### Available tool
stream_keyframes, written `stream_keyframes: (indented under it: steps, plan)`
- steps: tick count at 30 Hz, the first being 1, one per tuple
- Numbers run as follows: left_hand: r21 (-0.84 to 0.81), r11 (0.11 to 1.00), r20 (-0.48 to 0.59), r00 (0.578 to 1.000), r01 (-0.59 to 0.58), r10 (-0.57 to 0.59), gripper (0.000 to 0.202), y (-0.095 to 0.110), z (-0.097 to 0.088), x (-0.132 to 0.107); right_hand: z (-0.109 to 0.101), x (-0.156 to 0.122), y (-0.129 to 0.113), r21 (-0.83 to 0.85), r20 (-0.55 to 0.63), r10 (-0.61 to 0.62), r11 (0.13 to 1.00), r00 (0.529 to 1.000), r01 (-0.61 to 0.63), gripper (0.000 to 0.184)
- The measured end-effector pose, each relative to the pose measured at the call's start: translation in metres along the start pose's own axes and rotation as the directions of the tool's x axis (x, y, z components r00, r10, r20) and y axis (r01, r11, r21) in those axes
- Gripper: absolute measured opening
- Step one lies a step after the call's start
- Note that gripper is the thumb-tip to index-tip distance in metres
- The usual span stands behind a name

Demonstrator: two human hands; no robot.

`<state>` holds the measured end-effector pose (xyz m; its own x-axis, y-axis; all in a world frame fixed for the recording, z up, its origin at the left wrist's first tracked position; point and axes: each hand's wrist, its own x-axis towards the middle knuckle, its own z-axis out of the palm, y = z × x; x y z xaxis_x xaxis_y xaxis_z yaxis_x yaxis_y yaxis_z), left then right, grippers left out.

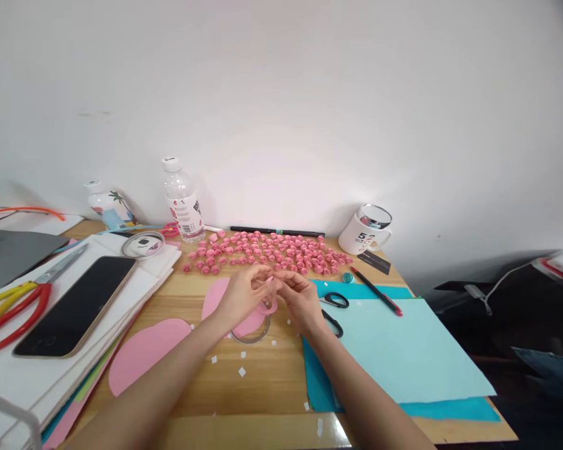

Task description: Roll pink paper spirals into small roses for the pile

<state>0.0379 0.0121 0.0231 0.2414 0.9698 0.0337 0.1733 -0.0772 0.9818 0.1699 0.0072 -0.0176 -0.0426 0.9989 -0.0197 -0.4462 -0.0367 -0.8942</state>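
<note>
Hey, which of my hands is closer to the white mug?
Right. Your right hand is left of the white mug and nearer you; your left hand is farther left.

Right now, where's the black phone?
In the head view, the black phone lies at the left, on the white paper stack, just right of the red-and-yellow-handled scissors.

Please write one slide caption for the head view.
Left hand and right hand together hold a curved pink paper strip near small pink paper rosettes.
</note>
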Motion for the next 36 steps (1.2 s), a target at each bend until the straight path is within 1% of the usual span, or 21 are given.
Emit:
stream_keyframes:
  steps: [1,3,7,11,13,16,20,21,24,27,31,34,36]
  plan:
    - [-0.011,0.999,-0.062,0.997,0.035,-0.035,0.032,-0.006,-0.001,-0.003,0.001,0.0,0.001,-0.027,-0.003,-0.007,1.0,1.0,0.007,0.02]
    - [-0.075,0.992,-0.079,0.991,0.101,-0.107,0.023,-0.013,-0.003,-0.007,0.002,-0.001,0.003,-0.073,-0.021,-0.011,0.997,1.0,0.01,0.019]
    - [-0.105,0.992,-0.125,0.989,0.069,-0.082,0.013,-0.011,-0.001,-0.01,0.004,-0.001,0.005,-0.151,-0.081,-0.033,0.988,0.996,0.02,0.017]
    - [-0.167,0.985,-0.133,0.988,0.051,-0.074,0.013,-0.009,0.004,-0.015,0.004,-0.001,0.002,-0.18,-0.136,-0.047,0.983,0.99,0.022,0.016]
    - [-0.204,0.978,-0.154,0.985,0.041,-0.073,0.014,-0.009,0.005,-0.017,0.004,-0.001,0.0,-0.197,-0.13,-0.034,0.98,0.991,0.008,0.015]
    - [-0.255,0.966,-0.189,0.977,0.049,-0.099,0.014,-0.01,0.005,-0.018,0.004,-0.002,-0.002,-0.225,-0.089,-0.017,0.974,0.996,-0.003,0.015]
    - [-0.274,0.961,-0.16,0.983,0.037,-0.084,0.016,-0.014,0.007,-0.019,0.001,-0.004,0.0,-0.252,-0.07,-0.024,0.968,0.997,0.005,0.015]
    - [-0.299,0.954,-0.139,0.987,0.035,-0.08,0.017,-0.016,0.007,-0.019,0.0,-0.004,0.001,-0.24,-0.072,-0.025,0.971,0.997,0.008,0.015]
    - [-0.326,0.945,-0.122,0.99,0.033,-0.077,0.019,-0.022,0.009,-0.019,-0.003,-0.004,0.003,-0.185,-0.063,-0.021,0.983,0.998,0.009,0.018]
    - [-0.312,0.949,-0.124,0.989,0.039,-0.082,0.02,-0.023,0.009,-0.02,-0.004,-0.004,0.004,-0.185,-0.056,-0.035,0.982,0.998,0.024,0.016]
    - [-0.268,0.963,-0.125,0.989,0.036,-0.072,0.018,-0.019,0.007,-0.02,-0.003,-0.004,0.001,-0.227,-0.084,-0.067,0.973,0.994,0.047,0.013]
    - [-0.212,0.977,-0.15,0.988,-0.006,-0.027,0.016,-0.014,0.005,-0.02,-0.003,-0.003,-0.002,-0.221,-0.073,-0.064,0.974,0.995,0.046,0.012]
    - [-0.135,0.989,-0.184,0.982,-0.064,0.039,0.015,-0.012,0.002,-0.02,-0.003,-0.003,-0.004,-0.196,-0.035,-0.051,0.98,0.998,0.043,0.013]
